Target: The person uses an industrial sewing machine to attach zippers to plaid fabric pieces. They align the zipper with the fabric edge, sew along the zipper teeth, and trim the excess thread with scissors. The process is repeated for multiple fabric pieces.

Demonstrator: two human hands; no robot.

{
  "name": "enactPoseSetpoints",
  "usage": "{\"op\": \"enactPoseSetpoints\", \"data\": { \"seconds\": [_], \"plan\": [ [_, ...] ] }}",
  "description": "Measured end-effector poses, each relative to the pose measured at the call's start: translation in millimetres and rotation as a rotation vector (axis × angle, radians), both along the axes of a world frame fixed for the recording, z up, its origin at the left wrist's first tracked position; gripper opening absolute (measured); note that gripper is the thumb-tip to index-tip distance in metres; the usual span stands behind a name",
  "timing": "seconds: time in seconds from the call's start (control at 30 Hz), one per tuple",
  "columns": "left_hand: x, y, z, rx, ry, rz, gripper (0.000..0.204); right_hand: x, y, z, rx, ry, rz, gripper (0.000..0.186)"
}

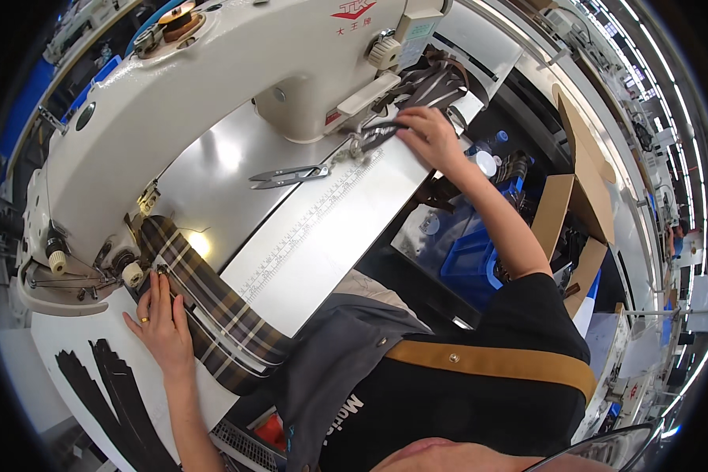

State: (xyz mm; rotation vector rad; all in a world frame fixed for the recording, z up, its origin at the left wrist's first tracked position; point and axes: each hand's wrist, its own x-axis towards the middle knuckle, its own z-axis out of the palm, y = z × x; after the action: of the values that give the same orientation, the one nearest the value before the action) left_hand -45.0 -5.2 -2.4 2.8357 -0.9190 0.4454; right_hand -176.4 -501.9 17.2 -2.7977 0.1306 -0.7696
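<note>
My left hand (162,326) lies with fingers stretched on plaid fabric (212,291) beside the presser foot area of a white sewing machine (165,94). The brown, yellow and white checked cloth runs under the needle end and hangs over the table's near edge. Farther right, my right hand (434,141) has its fingers closed on a dark looped piece (381,132). Metal scissors (289,175) point left just beyond it, their handle end tangled with greyish scraps; whether the looped piece belongs to them I cannot tell.
A printed ruler (311,224) runs along the white tabletop. Black strips (122,385) lie at the left. Bundled dark striped fabric (436,82) sits behind my right hand. To the right are a blue bin (472,271) and an open cardboard box (554,208).
</note>
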Motion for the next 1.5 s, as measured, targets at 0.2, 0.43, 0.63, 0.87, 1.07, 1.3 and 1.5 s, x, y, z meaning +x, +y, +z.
{"op": "enactPoseSetpoints", "data": {
  "seconds": [0.2,0.43,0.63,0.87,1.07,1.3,1.5],
  "plan": [
    [1.6,2.9,-0.7,-0.023,-0.003,-0.015,0.037,0.0,11.7,-5.3,0.133,-0.151,0.103,0.028],
    [-12.9,-3.5,17.0,-0.121,-0.072,-0.096,0.035,17.4,42.1,65.7,-0.074,-0.407,0.091,0.023],
    [-89.0,-88.4,70.0,-0.513,0.184,-0.482,0.068,9.9,189.2,78.7,0.014,0.088,0.772,0.02],
    [-78.6,-22.0,70.1,-0.789,1.787,-0.297,0.023,91.8,190.9,138.2,0.053,0.761,1.038,0.027],
    [-113.3,-0.4,52.3,-0.922,1.516,-0.133,0.027,116.2,239.5,106.7,-0.105,0.32,1.015,0.01],
    [-142.5,11.9,61.1,-0.425,-0.001,-0.353,0.04,119.0,260.3,33.2,-0.15,-0.109,0.813,0.036],
    [-123.9,6.7,70.7,-0.905,0.51,-0.174,0.068,96.5,287.8,19.8,0.267,-0.062,1.121,0.041]
  ]
}}
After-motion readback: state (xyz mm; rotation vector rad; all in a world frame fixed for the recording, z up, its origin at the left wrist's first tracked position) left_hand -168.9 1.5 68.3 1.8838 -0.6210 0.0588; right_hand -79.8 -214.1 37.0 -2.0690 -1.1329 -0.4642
